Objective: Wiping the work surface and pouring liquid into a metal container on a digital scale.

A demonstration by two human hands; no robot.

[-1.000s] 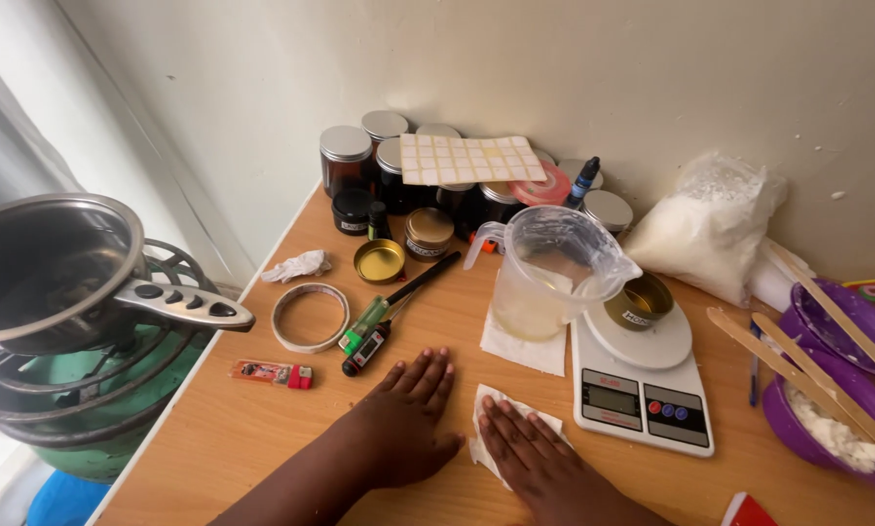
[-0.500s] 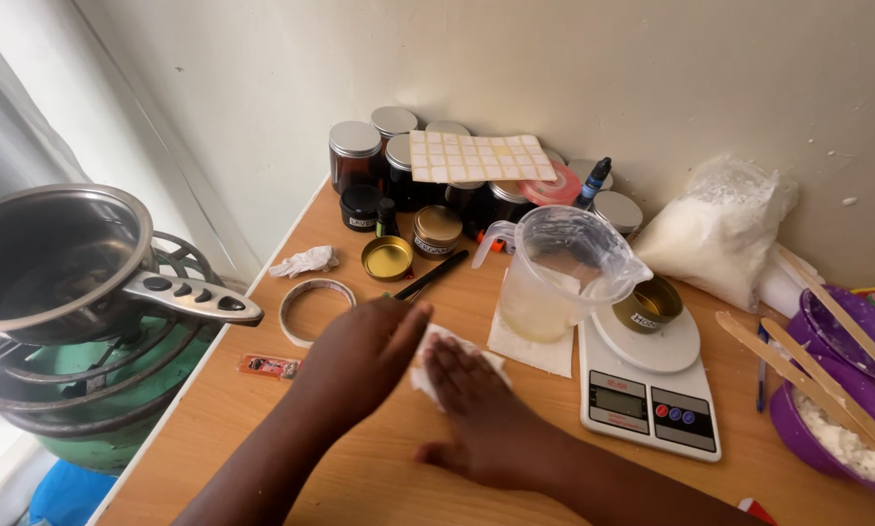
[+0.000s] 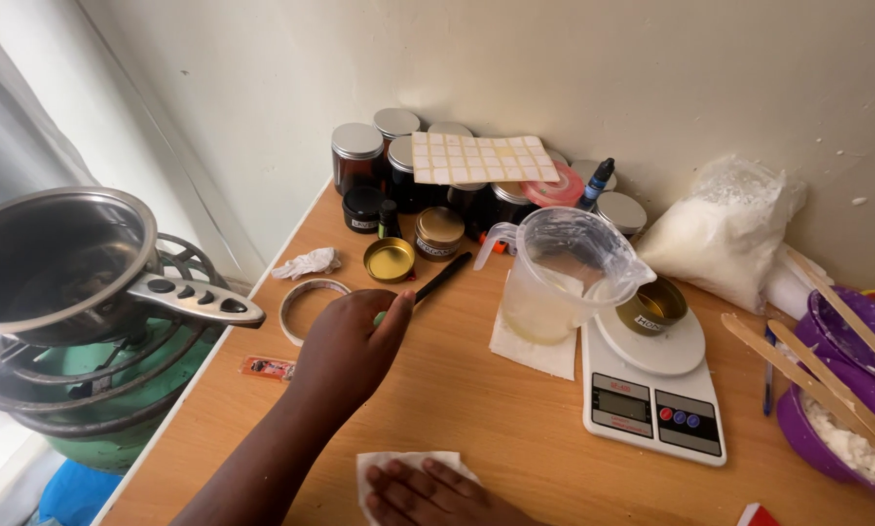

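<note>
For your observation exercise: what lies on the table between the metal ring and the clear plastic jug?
In the head view, the left hand lies between the metal ring and the jug, over a black-tipped lighter.

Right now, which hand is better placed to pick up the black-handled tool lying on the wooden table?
Probably the left hand: it already lies over the black-handled tool beside the gold tin lid. The right hand is pressed flat on a white tissue at the near edge.

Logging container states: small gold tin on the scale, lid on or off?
Off. The gold tin on the scale shows an open top; inside visible, no lid on it.
</note>
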